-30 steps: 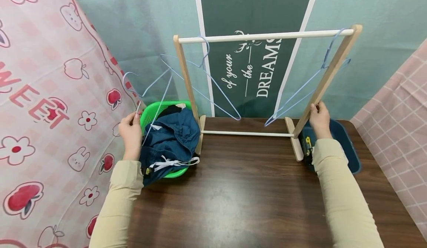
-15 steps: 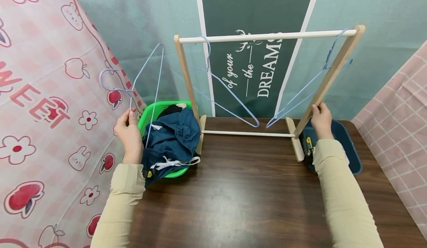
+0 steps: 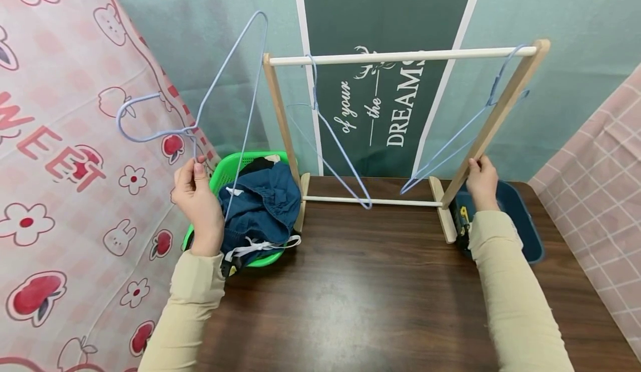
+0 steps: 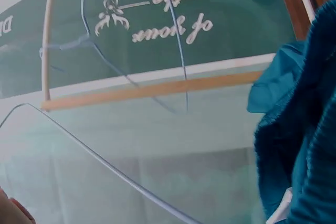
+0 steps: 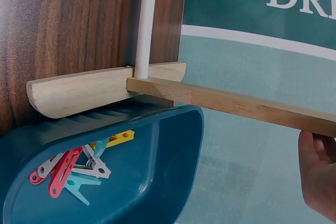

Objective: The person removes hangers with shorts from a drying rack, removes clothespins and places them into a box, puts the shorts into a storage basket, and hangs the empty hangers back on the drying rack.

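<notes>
A light-blue wire hanger [image 3: 175, 131] is pinched by my left hand [image 3: 197, 205] just below its neck. Its hook points left and one end reaches up beside the rack's left post. My right hand [image 3: 482, 183] grips the right wooden post [image 3: 503, 102] of a clothes rack [image 3: 400, 56] partway up. Two more hangers hang from the white rail, one near the left end [image 3: 343, 152] and one by the right post [image 3: 453, 138]. Beneath the held hanger, dark blue shorts [image 3: 260, 202] with a white drawstring lie in a green basket [image 3: 227, 166].
To the right of the rack stands a dark blue bin [image 3: 526, 233]. In the right wrist view it holds several coloured clothespins [image 5: 64, 174]. The rack and both containers are on a brown wooden table [image 3: 350, 305]. Printed cloths [image 3: 75, 222] hang close at the sides and back.
The held hanger has turned and risen, its hook swinging left and its far end going up. The hanger at the rail's left has swung round. My right hand keeps its grip on the post.
</notes>
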